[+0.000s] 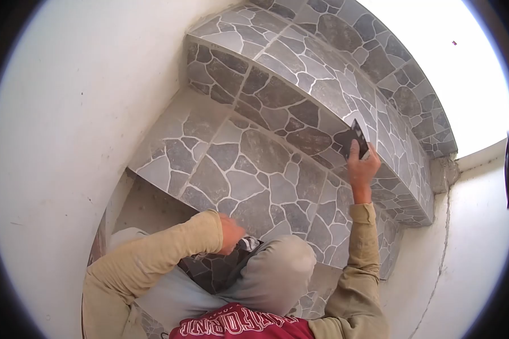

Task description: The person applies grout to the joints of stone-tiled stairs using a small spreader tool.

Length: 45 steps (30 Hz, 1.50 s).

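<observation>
Right fingers [373,153] gripping dark piece [359,138], long axis forward

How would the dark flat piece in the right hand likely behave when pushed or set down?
The dark flat piece is probably fairly stiff, as its free end shows no visible sag beyond the right hand. It is likely light, being thin and held one-handed. Its flat, straight-edged shape suggests it would slide rather than roll.
</observation>
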{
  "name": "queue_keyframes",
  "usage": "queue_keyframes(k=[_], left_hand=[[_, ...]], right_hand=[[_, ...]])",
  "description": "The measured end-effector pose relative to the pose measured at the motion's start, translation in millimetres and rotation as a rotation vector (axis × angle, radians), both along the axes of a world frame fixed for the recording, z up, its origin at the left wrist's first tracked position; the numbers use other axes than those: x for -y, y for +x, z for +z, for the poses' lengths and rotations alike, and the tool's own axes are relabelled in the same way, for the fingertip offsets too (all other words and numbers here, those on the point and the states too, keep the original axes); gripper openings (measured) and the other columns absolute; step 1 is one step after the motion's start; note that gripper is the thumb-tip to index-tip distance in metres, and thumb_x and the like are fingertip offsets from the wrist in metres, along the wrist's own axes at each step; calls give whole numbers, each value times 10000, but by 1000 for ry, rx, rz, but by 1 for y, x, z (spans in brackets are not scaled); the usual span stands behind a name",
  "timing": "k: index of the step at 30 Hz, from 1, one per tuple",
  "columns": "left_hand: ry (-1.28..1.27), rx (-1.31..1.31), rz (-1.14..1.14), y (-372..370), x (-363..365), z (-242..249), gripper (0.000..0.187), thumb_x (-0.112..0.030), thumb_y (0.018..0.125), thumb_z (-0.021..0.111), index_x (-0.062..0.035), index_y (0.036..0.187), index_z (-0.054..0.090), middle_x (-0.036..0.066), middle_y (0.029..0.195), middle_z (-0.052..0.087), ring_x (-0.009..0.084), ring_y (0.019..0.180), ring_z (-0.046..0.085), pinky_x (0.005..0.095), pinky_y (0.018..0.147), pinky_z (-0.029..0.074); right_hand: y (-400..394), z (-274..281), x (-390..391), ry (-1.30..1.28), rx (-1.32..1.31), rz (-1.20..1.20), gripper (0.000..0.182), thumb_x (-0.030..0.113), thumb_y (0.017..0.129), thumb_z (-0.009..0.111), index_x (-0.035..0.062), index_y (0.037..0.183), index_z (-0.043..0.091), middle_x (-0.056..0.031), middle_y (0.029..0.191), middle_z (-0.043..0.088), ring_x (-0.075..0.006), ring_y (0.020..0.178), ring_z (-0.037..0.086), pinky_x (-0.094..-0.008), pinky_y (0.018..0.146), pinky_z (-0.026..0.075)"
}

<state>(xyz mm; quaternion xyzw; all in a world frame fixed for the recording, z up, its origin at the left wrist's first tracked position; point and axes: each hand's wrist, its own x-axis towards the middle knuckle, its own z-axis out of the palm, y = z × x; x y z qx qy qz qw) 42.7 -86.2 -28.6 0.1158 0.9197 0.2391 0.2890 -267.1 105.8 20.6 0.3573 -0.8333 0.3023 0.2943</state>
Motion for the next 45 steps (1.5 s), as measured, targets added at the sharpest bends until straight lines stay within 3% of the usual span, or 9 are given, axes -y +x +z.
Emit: queue_keyframes(k=[13, 18, 20, 22, 25, 29, 31, 36, 45], left_hand=[[-105, 83, -158, -16, -7, -20, 277, -246, 803, 600, -88, 1017, 675, 195, 975, 691, 384, 949, 661, 489, 816, 523], [-54, 7, -97, 6, 8, 0, 298, -259, 815, 601, -85, 1054, 638, 199, 955, 688, 380, 940, 661, 488, 807, 522], [-96, 68, -96, 9, 10, 5, 315, -239, 811, 595, -95, 1085, 649, 198, 1000, 689, 357, 981, 661, 472, 844, 523], [-87, 87, -114, 8, 8, 15, 301, -241, 816, 592, -94, 1073, 651, 200, 993, 689, 364, 976, 659, 474, 845, 521], [-59, 120, -129, 4, 2, 12, 284, -244, 827, 584, -90, 1057, 648, 204, 972, 688, 379, 956, 657, 480, 842, 519], [-44, 49, -129, 4, 0, 0, 300, -244, 818, 596, -85, 1072, 615, 193, 840, 682, 398, 849, 658, 492, 773, 511], [-62, 40, -107, 7, 0, -3, 309, -244, 818, 598, -87, 1084, 614, 192, 849, 682, 399, 849, 657, 494, 771, 511], [-162, 76, -43, 2, -4, 1, 332, -244, 819, 606, -94, 1116, 615, 193, 895, 686, 404, 862, 653, 499, 784, 509], [-152, 65, -51, -7, -17, -14, 362, -250, 834, 600, -139, 1179, 581, 203, 892, 680, 410, 874, 649, 506, 785, 504]], right_hand=[[85, -16, 267, -34, -39, 496, 125, 198, 881, 619, 92, 844, 675, -107, 813, 637, -362, 704, 639, -444, 596, 520], [112, -26, 196, -9, 126, 558, 139, 183, 884, 617, 65, 832, 668, -127, 796, 629, -303, 703, 665, -404, 616, 534], [106, -39, 150, -339, 615, 301, 134, 165, 894, 645, 41, 922, 684, -73, 849, 688, -251, 754, 683, -354, 694, 535], [93, -56, 111, -1127, 887, 330, 231, 219, 902, 657, 33, 1040, 643, -52, 878, 680, -208, 762, 672, -346, 715, 546], [65, -81, 72, -1629, 878, 66, 286, 238, 913, 661, 26, 1093, 596, -57, 887, 663, -197, 712, 650, -323, 636, 554], [67, -88, 60, -1481, 1028, -24, 184, 199, 917, 675, 44, 973, 593, -44, 808, 619, -160, 602, 616, -282, 490, 532], [56, -93, 71, -1492, 990, 226, 178, 186, 909, 689, 68, 987, 581, -36, 807, 611, -160, 582, 603, -281, 432, 509], [54, -92, 68, -1674, 1109, 339, 198, 149, 913, 667, 43, 1061, 588, -60, 862, 642, -168, 697, 633, -290, 438, 501], [29, -92, 41, -1645, 1069, 404, 174, 178, 892, 701, 57, 989, 622, -39, 878, 653, -145, 620, 621, -265, 410, 473]])
